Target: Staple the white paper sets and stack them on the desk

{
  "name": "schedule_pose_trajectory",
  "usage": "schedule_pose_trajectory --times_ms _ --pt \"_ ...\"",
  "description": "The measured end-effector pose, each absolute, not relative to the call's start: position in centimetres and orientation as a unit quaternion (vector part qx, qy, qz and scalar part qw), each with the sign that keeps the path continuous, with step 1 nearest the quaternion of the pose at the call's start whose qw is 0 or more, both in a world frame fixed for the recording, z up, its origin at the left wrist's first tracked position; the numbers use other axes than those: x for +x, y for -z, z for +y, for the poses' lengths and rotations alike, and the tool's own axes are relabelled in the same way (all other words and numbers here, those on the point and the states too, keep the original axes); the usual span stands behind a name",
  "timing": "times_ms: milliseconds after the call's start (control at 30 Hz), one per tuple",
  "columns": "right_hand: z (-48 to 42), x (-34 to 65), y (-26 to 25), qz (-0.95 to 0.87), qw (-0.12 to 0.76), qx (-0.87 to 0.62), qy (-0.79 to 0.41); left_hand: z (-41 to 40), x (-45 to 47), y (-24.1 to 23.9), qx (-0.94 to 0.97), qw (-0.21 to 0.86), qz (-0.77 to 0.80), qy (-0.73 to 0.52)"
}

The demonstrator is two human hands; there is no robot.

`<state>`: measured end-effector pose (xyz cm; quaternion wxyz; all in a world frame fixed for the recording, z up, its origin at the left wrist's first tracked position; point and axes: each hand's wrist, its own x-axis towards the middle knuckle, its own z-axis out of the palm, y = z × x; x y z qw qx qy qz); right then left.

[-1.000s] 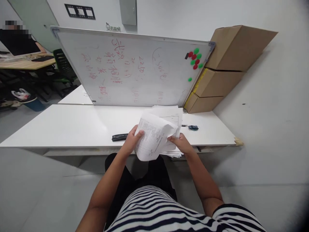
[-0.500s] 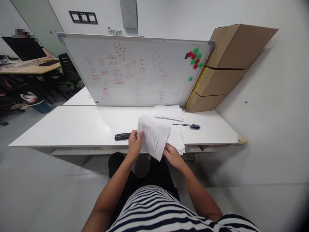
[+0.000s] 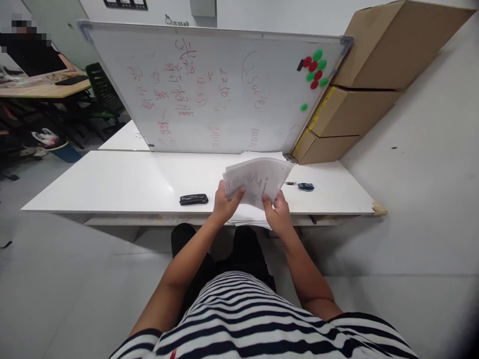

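The left hand (image 3: 225,203) and right hand (image 3: 277,213) each pinch the lower edge of one sheaf of papers (image 3: 259,178), likely to keep the loose sheets together, raised over the near edge of the table (image 3: 112,184). One stapler (image 3: 193,199) lies flat to the left, and three stacked boxes (image 3: 359,112) seem to prop one whiteboard (image 3: 209,89) behind.

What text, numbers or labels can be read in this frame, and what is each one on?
Nothing here can be quoted with certainty.
whiteboard: red handwriting in columns, too faint and slanted to read.
sheets held by the left hand and right hand: printed lines, too small.
wall sign above the whiteboard: dark logo and characters, too small.
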<state>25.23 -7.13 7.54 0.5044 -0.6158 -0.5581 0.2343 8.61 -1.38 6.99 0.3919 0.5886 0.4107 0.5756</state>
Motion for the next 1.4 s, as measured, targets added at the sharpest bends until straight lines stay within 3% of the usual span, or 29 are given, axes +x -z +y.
schedule_pose_trajectory --times_ms 167,300,467,667,800,900,1100,1233,1400 --pt "-5.1 25.1 -3.4 -0.578 0.471 -0.626 -0.228 0.3 9.1 -5.4 0.527 0.567 0.403 -0.488" --pt "-5.2 24.6 0.2 -0.596 0.420 -0.643 -0.234 0.0 8.7 -3.3 0.524 0.545 0.462 -0.463" --pt "-5.7 24.8 0.3 -0.587 0.421 -0.656 -0.218 -0.7 8.5 -3.3 0.533 0.517 0.479 -0.468" --pt "-7.1 23.5 -0.8 -0.462 0.594 -0.542 -0.376 -2.3 9.2 -4.5 0.378 0.614 0.383 -0.577" --pt "-7.9 22.1 -0.5 -0.436 0.589 -0.539 -0.416 -3.6 10.2 -4.9 0.372 0.631 0.375 -0.568" --pt "-8.0 22.4 -0.1 -0.419 0.562 -0.586 -0.406 -3.0 8.7 -4.5 0.443 0.537 0.458 -0.553" --pt "-7.0 25.4 -0.6 -0.373 0.520 -0.607 -0.471 2.5 -1.0 -0.6 0.605 0.115 0.673 -0.410" --pt "-6.2 26.6 -1.5 -0.412 0.448 -0.609 -0.509 4.9 -4.9 2.7 0.641 0.041 0.700 -0.313" --pt "-5.7 26.2 -1.9 -0.433 0.393 -0.578 -0.569 5.6 -5.4 3.8 0.653 0.030 0.687 -0.318"
